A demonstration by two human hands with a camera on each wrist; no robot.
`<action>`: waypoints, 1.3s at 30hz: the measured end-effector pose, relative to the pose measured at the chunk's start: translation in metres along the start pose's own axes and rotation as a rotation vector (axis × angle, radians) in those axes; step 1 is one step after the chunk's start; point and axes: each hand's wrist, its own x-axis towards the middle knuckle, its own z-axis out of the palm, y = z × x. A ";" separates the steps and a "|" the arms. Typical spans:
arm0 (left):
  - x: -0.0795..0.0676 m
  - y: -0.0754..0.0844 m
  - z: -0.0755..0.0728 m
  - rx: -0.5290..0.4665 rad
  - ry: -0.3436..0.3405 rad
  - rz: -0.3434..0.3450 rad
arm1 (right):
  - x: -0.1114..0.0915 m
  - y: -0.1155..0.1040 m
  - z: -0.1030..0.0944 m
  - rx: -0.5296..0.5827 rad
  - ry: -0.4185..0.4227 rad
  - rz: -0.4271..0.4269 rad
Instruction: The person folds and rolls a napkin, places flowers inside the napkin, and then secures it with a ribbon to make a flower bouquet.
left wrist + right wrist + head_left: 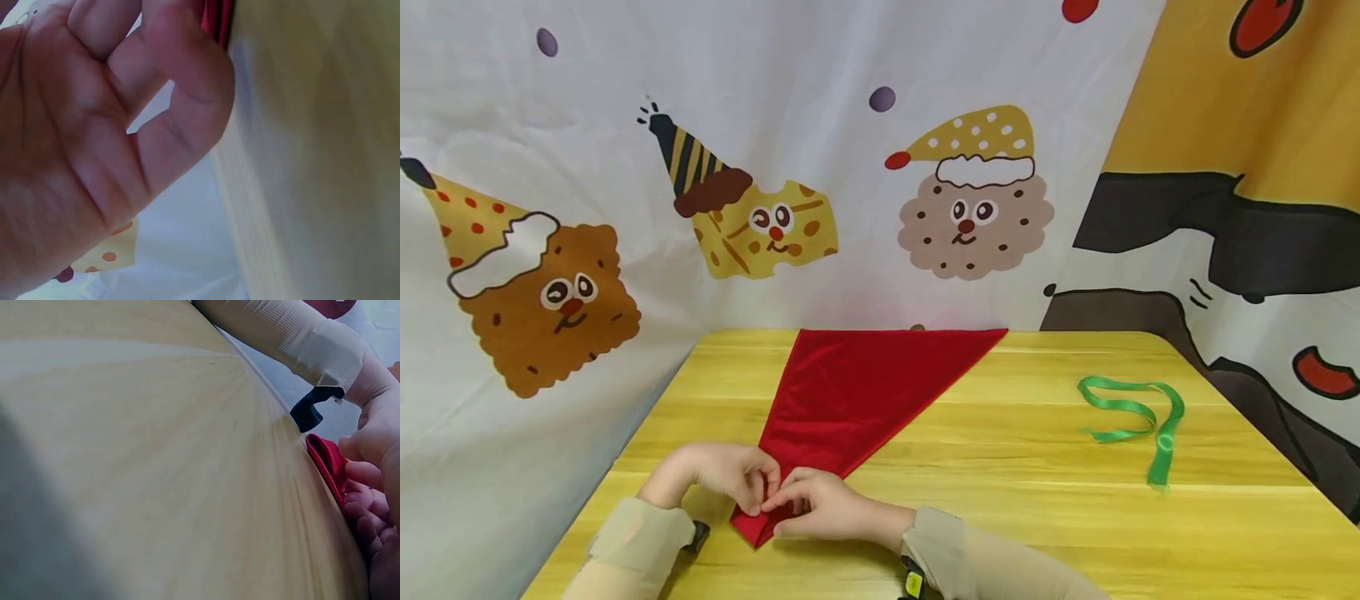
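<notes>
A red cloth (850, 383) lies spread over the left half of the table, wide at the far edge and narrowing towards me. Its near end is folded over into a small flap. At that end my left hand (733, 475) bends its fingers down and pinches the fabric. From the right, my right hand (831, 508) grips the same folded part, its fingertips close to the left ones. The right wrist view shows the rounded fold of the red cloth (326, 459) beside the fingers. Only a sliver of red cloth (215, 22) shows in the left wrist view.
A green ribbon (1167, 442) lies in loose bends on the right side of the wooden table (1037, 467). Behind the table hangs a printed fabric backdrop (865, 217) with cartoon figures. Black wrist devices sit under both sleeves.
</notes>
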 end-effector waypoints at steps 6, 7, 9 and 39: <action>-0.001 0.001 0.000 0.045 0.039 -0.019 | -0.001 0.001 -0.003 -0.102 -0.069 -0.078; -0.001 0.000 0.000 0.044 0.036 -0.015 | -0.001 0.001 -0.003 -0.113 -0.074 -0.083; -0.002 0.000 -0.001 0.027 0.023 -0.012 | -0.002 0.000 -0.003 -0.131 -0.078 -0.083; -0.009 0.007 -0.002 0.024 -0.064 0.127 | -0.001 0.004 -0.012 -0.211 -0.189 -0.166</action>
